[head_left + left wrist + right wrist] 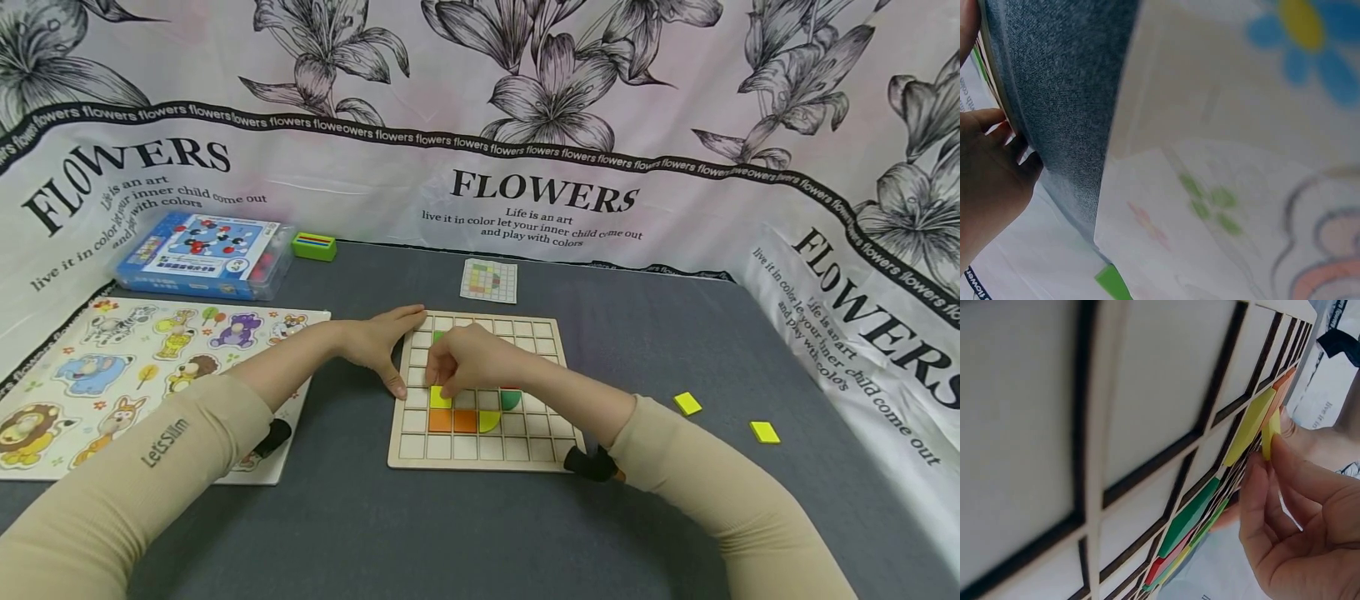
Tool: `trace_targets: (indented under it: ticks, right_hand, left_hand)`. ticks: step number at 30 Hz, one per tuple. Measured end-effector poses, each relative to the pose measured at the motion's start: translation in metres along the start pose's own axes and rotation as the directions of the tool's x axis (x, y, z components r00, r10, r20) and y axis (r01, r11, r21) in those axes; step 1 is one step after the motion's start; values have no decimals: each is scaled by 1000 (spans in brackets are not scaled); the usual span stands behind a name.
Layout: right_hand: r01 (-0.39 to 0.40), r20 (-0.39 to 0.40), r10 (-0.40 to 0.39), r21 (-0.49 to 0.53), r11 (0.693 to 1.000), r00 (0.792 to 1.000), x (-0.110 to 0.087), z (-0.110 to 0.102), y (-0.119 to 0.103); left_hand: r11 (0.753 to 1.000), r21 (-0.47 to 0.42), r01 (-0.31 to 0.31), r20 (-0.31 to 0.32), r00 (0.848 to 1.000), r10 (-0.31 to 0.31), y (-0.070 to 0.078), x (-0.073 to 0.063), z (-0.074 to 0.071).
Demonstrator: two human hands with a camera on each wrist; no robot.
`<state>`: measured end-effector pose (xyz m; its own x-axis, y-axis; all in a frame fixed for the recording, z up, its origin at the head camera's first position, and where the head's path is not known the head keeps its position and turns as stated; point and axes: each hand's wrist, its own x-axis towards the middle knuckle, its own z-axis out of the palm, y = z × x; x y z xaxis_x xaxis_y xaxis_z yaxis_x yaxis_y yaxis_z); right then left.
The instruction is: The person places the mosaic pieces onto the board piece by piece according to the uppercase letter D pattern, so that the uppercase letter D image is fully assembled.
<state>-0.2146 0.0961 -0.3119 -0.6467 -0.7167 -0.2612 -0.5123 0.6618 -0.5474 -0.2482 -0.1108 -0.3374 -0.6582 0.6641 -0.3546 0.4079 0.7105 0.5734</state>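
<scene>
A wooden grid board (480, 463) lies on the table with colored tiles in several cells. My right hand (483, 360) is over its left half, pinching a yellow square tile (1269, 432) between thumb and fingertip. Just below that hand in the head view are two orange tiles (452, 421), a yellow rounded tile (489, 421) and a green rounded tile (511, 400). A red tile (1155, 570) shows in the right wrist view; the hand covers other cells. My left hand (377, 343) touches the board's left edge, thumb and fingers spread along it.
Two loose yellow tiles (726, 418) lie on the right. A small pattern card (489, 280) is behind the board. At left are an animal puzzle board (150, 350), a blue boxed set (202, 257) and a green block (314, 246). A flower-print cloth (360, 183) rises behind.
</scene>
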Motion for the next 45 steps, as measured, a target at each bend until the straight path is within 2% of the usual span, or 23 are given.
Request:
trace_targets:
  ticks: [5, 17, 24, 32, 39, 41, 45]
  right_hand:
    - [-26, -11, 26, 0, 1000, 1000, 0, 2, -1]
    - [12, -19, -12, -14, 1000, 1000, 1, 1, 0]
    - [-19, -92, 16, -31, 999, 996, -9, -17, 5]
    - [-107, -157, 112, 38, 993, 981, -42, -46, 40]
    - [-220, -237, 229, 64, 973, 944, -86, -74, 85]
    - [-236, -240, 248, 80, 969, 939, -100, -81, 98]
    - [-240, -216, 259, 111, 964, 941, -127, -92, 127]
  left_hand:
    - [1000, -1, -3, -1, 1000, 3, 1, -1, 0]
    - [1000, -14, 8, 5, 1000, -8, 0, 0, 1]
    - [1000, -12, 10, 8, 1000, -10, 1, -1, 0]
    - [1000, -12, 16, -8, 1000, -16, 2, 0, 1]
    - [1000, -14, 10, -10, 1000, -10, 1, 1, 1]
    - [1000, -11, 7, -7, 1000, -7, 0, 0, 1]
    - [1000, -9, 4, -6, 1000, -4, 0, 0, 1]
